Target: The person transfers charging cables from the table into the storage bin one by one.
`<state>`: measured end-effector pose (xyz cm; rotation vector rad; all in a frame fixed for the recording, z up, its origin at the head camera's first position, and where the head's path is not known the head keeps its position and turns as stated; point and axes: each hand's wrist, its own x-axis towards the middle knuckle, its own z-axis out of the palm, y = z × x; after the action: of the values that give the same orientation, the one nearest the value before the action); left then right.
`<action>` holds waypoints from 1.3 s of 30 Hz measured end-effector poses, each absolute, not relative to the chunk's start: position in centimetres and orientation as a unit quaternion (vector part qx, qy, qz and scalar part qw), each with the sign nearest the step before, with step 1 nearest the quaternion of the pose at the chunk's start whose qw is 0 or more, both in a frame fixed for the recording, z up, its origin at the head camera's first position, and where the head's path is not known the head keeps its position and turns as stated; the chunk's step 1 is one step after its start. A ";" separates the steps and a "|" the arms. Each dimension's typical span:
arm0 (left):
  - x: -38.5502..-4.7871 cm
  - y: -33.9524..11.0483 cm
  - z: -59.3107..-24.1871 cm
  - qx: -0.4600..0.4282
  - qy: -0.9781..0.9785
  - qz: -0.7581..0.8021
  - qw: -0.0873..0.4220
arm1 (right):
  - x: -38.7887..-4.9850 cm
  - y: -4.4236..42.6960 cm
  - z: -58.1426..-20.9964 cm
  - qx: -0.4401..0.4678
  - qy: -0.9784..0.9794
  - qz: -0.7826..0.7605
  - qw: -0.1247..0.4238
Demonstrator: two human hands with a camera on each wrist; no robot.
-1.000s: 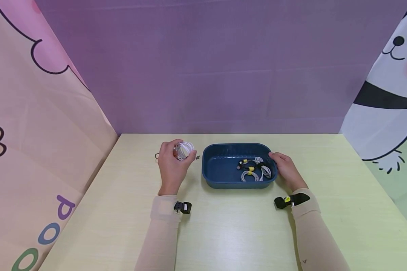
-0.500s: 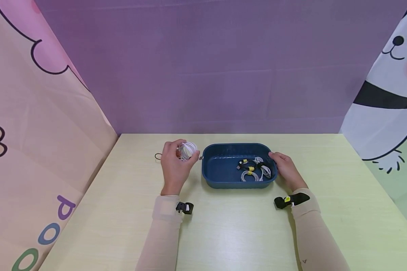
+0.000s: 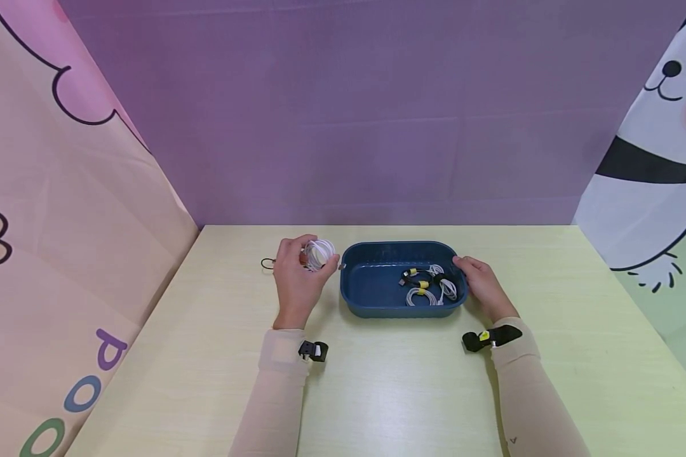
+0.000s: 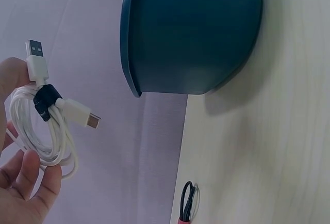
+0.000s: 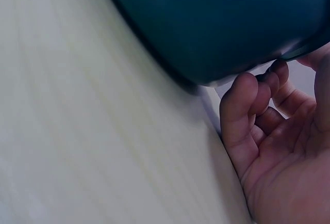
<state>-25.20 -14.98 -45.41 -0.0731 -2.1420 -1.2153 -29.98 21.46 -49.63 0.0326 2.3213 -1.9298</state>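
Note:
Between thumb and fingers my left hand (image 3: 296, 282) holds a coiled white USB cable (image 3: 320, 254) above the table, just left of the blue bin (image 3: 371, 312). In the left wrist view a black strap (image 4: 46, 100) binds the white cable (image 4: 56, 144), and both its metal plugs stick out. My right hand (image 3: 483, 285) grips the bin's right rim; in the right wrist view its curled fingers (image 5: 240, 105) touch the bin wall (image 5: 216, 22). Inside the bin's right half lie several coiled cables (image 3: 420, 296), white and black, some with yellow ties.
A dark cable loop (image 3: 267, 263) lies on the table behind my left hand, mostly hidden in the head view. In the left wrist view this black cable (image 4: 186, 203) shows a red tie. Printed cloth walls (image 3: 377, 127) stand at the back and both sides of the table (image 3: 389, 393).
My left hand has moved a little to the right with the white cable, closer to the bin's left rim. The right hand and the bin have stayed in place.

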 end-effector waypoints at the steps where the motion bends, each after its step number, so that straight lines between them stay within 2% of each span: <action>1: -25.2 -15.0 -45.4 -0.030 -0.819 -0.465 0.334 | -29.9 21.4 -49.6 0.010 0.767 -0.639 0.061; 21: -25.2 -14.1 -45.3 -0.050 -0.820 -0.468 0.324 | -30.1 21.6 -49.9 0.008 0.771 -0.634 0.057; 39: -24.9 -13.0 -45.4 -0.059 -0.837 -0.444 0.316 | -30.0 21.3 -48.9 0.016 0.776 -0.626 0.081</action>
<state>-24.92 -12.97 -45.35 -0.1564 -2.2035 -1.1688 -29.95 21.31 -48.93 0.0486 2.3184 -1.8699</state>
